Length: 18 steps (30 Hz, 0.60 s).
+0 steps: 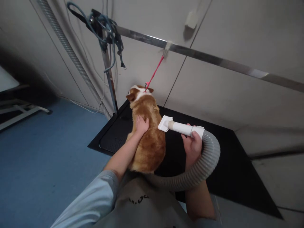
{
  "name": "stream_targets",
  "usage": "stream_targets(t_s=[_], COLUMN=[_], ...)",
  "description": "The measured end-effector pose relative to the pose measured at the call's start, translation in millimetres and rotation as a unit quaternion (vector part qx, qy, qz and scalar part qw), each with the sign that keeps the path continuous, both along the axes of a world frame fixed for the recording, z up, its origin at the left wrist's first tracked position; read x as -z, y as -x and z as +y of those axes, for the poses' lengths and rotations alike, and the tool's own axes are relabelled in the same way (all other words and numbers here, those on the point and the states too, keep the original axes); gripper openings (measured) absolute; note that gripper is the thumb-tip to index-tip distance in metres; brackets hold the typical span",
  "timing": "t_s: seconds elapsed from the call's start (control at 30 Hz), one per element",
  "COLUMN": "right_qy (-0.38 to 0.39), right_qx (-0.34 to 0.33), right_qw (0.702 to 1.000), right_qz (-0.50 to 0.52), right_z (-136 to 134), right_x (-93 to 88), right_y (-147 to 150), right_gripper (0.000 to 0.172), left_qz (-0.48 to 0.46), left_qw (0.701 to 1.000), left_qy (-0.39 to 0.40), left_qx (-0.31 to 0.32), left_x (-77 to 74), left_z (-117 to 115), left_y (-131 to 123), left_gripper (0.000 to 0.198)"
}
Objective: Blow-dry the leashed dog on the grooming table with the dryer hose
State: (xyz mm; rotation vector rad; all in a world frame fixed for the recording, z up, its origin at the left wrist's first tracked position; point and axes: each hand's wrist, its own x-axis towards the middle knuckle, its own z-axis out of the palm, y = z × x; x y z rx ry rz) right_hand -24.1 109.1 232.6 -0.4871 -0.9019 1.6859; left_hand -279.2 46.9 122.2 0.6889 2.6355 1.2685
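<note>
A tan and white dog [152, 142] sits on the black table, its back towards me and its head turned to the left. My left hand [142, 124] lies on the left of its back, fingers resting in the fur. In my right hand [193, 144] is a white dryer nozzle [181, 128], gripped near the end where a grey ribbed hose [211, 152] joins it. The nozzle's wide, flat mouth points left, close to the dog's right side. From the nozzle the hose curves down and back across my right forearm. A pink leash [155, 72] runs from the dog's neck up to a metal bar.
The metal bar [204, 54] spans above the black table [228, 164], along the wall. Blue-grey straps [109, 31] hang bunched at its left post. Another ribbed hose [71, 60] runs down the wall. A metal stand [23, 112] is on the blue floor at left.
</note>
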Motion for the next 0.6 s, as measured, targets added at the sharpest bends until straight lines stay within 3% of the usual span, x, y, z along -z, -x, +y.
stream_targets(t_s=[0.3, 0.43, 0.6], right_qy=[0.082, 0.063, 0.063], right_qx=[0.062, 0.072, 0.087], right_qw=[0.993, 0.993, 0.992], right_qz=[0.052, 0.074, 0.062], right_z=[-56, -79, -100], right_x=[29.0, 33.2, 49.0], right_y=[-52, -67, -100], right_gripper=[0.026, 0.029, 0.041], left_qz=[0.112, 0.190, 0.275], left_qw=[0.987, 0.964, 0.936], left_qy=[0.000, 0.037, 0.062], left_qx=[0.118, 0.184, 0.210], left_x=[12.0, 10.6, 20.7], left_z=[-28, -62, -110], left_y=[-19, -51, -101], left_gripper=[0.083, 0.086, 0.087])
